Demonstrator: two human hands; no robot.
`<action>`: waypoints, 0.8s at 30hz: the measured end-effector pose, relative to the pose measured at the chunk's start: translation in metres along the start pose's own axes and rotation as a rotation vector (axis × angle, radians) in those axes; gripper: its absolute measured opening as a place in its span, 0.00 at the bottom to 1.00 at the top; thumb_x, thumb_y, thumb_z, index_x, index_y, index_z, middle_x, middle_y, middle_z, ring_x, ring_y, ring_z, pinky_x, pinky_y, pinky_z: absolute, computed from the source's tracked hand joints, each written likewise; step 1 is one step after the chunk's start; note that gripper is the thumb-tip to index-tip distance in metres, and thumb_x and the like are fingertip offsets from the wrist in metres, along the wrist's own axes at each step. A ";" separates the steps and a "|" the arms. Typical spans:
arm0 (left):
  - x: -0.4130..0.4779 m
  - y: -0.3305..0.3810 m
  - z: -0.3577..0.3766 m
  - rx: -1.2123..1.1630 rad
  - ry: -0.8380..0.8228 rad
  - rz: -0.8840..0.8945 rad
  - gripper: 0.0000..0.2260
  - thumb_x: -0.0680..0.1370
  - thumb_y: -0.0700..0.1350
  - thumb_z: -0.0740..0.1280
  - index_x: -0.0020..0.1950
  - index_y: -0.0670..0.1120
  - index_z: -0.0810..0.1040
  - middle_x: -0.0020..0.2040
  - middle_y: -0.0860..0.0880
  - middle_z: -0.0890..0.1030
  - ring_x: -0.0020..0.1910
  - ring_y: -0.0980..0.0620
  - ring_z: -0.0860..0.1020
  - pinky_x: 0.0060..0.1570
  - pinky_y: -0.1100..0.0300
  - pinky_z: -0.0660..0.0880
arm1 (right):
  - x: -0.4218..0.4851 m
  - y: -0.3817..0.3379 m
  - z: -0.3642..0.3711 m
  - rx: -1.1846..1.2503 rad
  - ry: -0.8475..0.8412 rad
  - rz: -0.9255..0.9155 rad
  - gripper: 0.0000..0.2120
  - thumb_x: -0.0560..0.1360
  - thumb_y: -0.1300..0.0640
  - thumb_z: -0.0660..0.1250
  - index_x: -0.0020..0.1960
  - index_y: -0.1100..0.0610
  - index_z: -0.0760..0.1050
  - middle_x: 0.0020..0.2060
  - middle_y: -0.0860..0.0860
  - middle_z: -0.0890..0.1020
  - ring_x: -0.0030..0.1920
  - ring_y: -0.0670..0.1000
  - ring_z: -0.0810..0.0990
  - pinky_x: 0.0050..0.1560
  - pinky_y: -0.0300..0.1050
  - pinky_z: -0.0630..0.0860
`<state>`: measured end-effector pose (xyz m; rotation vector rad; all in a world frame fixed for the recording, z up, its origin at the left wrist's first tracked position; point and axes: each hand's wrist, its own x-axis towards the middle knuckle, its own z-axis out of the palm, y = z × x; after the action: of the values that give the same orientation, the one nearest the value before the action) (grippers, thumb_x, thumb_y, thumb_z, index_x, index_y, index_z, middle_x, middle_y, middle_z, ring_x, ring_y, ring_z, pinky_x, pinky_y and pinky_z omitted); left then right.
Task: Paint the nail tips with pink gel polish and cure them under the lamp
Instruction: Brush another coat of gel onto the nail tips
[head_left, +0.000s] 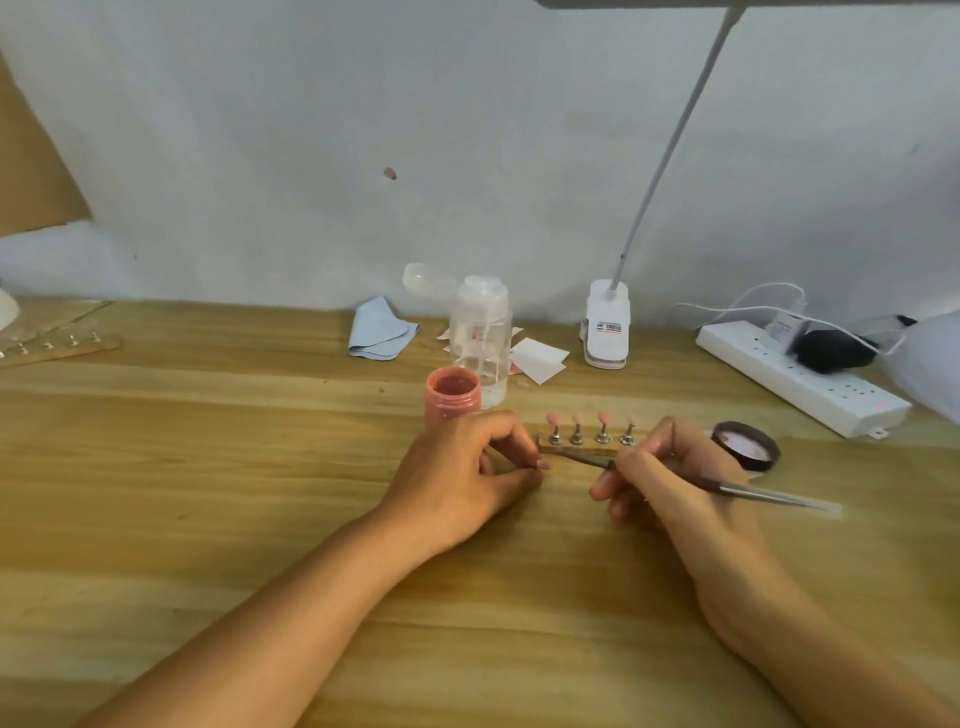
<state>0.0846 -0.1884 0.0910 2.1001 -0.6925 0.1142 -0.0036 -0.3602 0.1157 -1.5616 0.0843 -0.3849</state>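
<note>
Left hand: fingers curled, thumb and forefinger pinching a small pinkish piece at the left end of the holder; too small to identify.
Right hand: gripping a brush pen-fashion, bristle end pointing left toward the pinched piece, handle trailing right.
Holder: wooden strip on the bench, between and just behind the hands, with four metal stands, each bearing a pink nail tip. Its right end is hidden by the right hand.
Polish jar: pink, open, just behind the left hand, base hidden.
Lid: dark, lying right of the right hand.
Pump bottle: clear, behind the jar.
Cloth: pale blue, folded, by the wall.
Paper slips: white, beside the bottle.
Clip lamp: white, head cut off at the top edge.
Power strip: far right, plugs blurred.
Second holder: far left, indistinct.
</note>
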 end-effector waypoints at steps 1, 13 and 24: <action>0.000 0.000 0.000 0.002 0.001 -0.002 0.05 0.71 0.46 0.76 0.41 0.54 0.81 0.34 0.68 0.79 0.26 0.62 0.70 0.29 0.69 0.62 | 0.000 0.000 0.000 -0.007 -0.015 0.001 0.08 0.75 0.70 0.63 0.40 0.63 0.68 0.31 0.59 0.83 0.29 0.49 0.77 0.30 0.36 0.75; -0.001 0.001 0.000 -0.005 0.005 -0.024 0.06 0.71 0.49 0.77 0.39 0.54 0.80 0.34 0.66 0.79 0.26 0.62 0.70 0.29 0.68 0.63 | -0.002 -0.001 -0.001 -0.124 -0.029 -0.033 0.04 0.74 0.71 0.64 0.43 0.71 0.70 0.30 0.59 0.82 0.29 0.50 0.77 0.31 0.37 0.75; -0.001 0.002 0.000 0.019 -0.001 0.008 0.05 0.71 0.46 0.76 0.41 0.53 0.80 0.40 0.61 0.83 0.26 0.62 0.71 0.30 0.66 0.65 | -0.005 -0.003 0.002 -0.180 -0.082 -0.054 0.04 0.73 0.70 0.65 0.42 0.67 0.70 0.32 0.58 0.83 0.30 0.49 0.75 0.33 0.40 0.72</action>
<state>0.0824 -0.1893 0.0919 2.1156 -0.7035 0.1249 -0.0083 -0.3570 0.1174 -1.7584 0.0133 -0.3636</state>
